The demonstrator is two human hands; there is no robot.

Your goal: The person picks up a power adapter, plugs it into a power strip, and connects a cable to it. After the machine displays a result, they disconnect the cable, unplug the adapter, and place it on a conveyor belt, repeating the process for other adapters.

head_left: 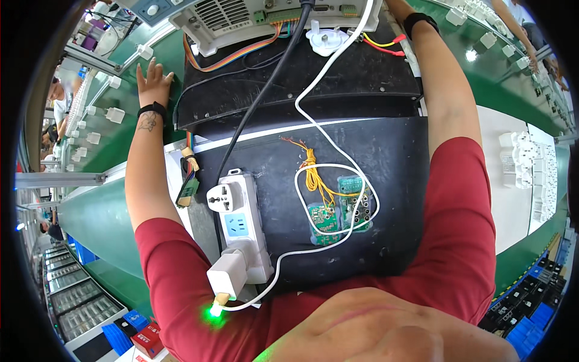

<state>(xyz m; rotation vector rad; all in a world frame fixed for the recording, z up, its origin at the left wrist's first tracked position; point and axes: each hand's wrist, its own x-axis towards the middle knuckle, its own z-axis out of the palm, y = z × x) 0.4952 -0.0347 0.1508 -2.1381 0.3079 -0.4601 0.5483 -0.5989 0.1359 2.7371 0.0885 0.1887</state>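
My left hand lies over the green bench at the far left, fingers spread and holding nothing. Just beyond its fingertips is a small white plug-in charger. My right arm reaches to the far right, past a grey bench instrument. Only part of my right hand shows at the upper edge; its fingers are hidden. Near its wrist, red and yellow leads end in red clips. A white round plug adapter sits against the instrument's back, beside a ribbon cable.
A white power strip stands on the black mat, bearing an adapter and a charger with a glowing green cable end. Its white cable loops over green circuit boards. White adapters are stacked at right. Other people work beyond.
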